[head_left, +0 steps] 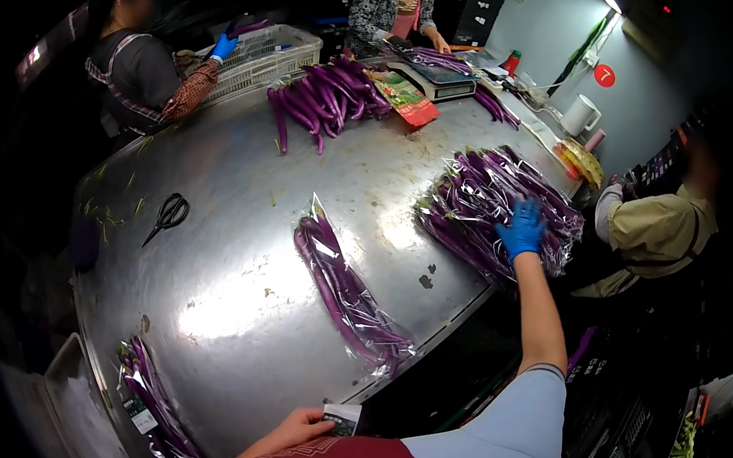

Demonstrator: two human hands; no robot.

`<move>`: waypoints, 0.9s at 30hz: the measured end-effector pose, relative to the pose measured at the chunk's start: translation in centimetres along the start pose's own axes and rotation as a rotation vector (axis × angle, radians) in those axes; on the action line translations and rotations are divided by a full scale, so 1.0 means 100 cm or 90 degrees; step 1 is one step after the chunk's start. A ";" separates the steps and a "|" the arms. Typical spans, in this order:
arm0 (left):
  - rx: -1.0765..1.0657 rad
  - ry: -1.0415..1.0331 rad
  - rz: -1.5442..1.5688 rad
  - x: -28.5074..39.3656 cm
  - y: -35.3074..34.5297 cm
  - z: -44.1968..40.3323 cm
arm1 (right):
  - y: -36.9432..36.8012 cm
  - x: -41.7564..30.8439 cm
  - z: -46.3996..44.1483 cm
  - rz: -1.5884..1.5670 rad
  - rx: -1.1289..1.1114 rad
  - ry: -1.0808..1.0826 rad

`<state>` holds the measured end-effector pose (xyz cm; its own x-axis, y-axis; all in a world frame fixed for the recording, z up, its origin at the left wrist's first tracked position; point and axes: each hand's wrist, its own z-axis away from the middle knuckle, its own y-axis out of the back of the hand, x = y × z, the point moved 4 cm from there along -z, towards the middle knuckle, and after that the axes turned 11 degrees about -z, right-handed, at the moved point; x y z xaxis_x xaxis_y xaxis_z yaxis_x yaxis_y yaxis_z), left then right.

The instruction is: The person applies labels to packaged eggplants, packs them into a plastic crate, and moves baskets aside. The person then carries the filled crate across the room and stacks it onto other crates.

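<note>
Tabletop of grey metal (236, 226) carries long purple eggplants (473, 205) heaped in clear plastic bags (564, 216). The blue-gloved right hand (523, 229) lies spread upon them; the bare left hand (304, 425), curled, pinches a black-and-white card (342, 418).

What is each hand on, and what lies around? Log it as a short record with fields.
Left hand: bare, holding a small label or card
Right hand: blue-gloved, spread on a pile of bagged eggplants
Mid-table: one bag of eggplants
Near left: another bag, labelled
Left side: scissors
Far side: loose eggplants near a crate
Surface: metal table
Others: person at left, person opposite, person at right
</note>
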<state>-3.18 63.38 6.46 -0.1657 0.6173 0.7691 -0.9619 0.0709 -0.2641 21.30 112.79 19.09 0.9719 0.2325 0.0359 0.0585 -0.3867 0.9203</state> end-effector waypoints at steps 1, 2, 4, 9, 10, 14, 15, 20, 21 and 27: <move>0.002 0.003 0.010 0.001 -0.001 0.000 | -0.004 0.027 -0.012 -0.062 -0.145 -0.120; 0.004 0.007 0.019 0.001 -0.002 0.001 | -0.033 0.058 -0.019 -0.091 -0.169 -0.089; 0.020 0.005 -0.020 0.004 -0.001 0.000 | -0.014 0.047 -0.026 -0.044 -0.171 -0.038; 0.023 0.005 0.002 -0.007 0.001 -0.010 | -0.014 0.037 -0.026 0.017 -0.093 0.089; 0.020 0.003 0.004 -0.007 0.000 -0.010 | -0.011 0.034 -0.022 0.024 -0.073 0.102; 0.031 0.011 0.019 -0.010 0.002 -0.012 | -0.013 0.030 -0.011 0.134 -0.031 0.075; 0.035 -0.001 -0.019 -0.006 0.003 -0.012 | -0.011 0.029 -0.015 0.171 0.011 0.076; 0.033 0.021 0.058 0.003 -0.003 -0.002 | -0.010 0.042 -0.044 -0.065 -0.308 -0.082; 0.028 0.013 0.058 0.002 -0.002 -0.003 | -0.004 0.037 -0.043 -0.012 -0.330 -0.082; 0.022 0.003 0.032 -0.011 -0.003 -0.009 | -0.077 0.099 -0.074 -0.445 -0.361 -0.152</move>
<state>-2.49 63.39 5.15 -0.2130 0.6228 0.7528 -0.9593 0.0128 -0.2820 28.78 124.62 15.26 0.7829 0.0344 -0.6212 0.5891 0.2799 0.7580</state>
